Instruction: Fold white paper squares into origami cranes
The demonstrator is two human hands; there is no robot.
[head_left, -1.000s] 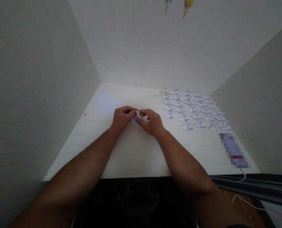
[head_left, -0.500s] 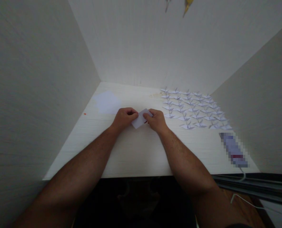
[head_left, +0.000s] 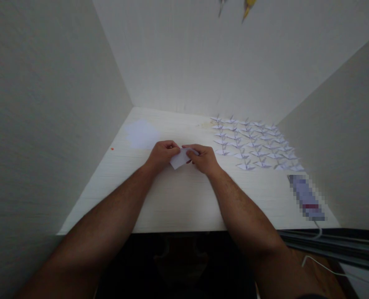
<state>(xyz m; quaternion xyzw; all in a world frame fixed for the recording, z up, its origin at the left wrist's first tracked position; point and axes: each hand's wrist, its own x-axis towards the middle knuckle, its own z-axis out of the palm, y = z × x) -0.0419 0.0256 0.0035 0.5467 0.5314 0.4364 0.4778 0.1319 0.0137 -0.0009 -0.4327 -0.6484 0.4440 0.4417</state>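
Note:
A small piece of white folded paper [head_left: 178, 160] is held between my two hands, over the middle of the table. My left hand [head_left: 163, 154] pinches its upper left edge between thumb and fingers. At its right side, my right hand [head_left: 204, 158] grips it with the thumb on top and the fingers behind. The fingers cover part of the paper, so its fold lines cannot be made out. Left of my left hand lie loose white paper sheets [head_left: 141, 133]. Several folded white paper cranes [head_left: 246, 145] stand in rows to the right.
The white table [head_left: 178, 207] is enclosed by a back wall and two side walls. A blurred-out flat device [head_left: 307, 197] with a white cable [head_left: 319, 228] lies near the right front edge. A tiny orange-red bit [head_left: 112, 148] sits at the left edge.
The right hand's index finger has stretched left along the paper's top edge, covering more of it. The paper has tilted slightly. My left hand keeps its pinch.

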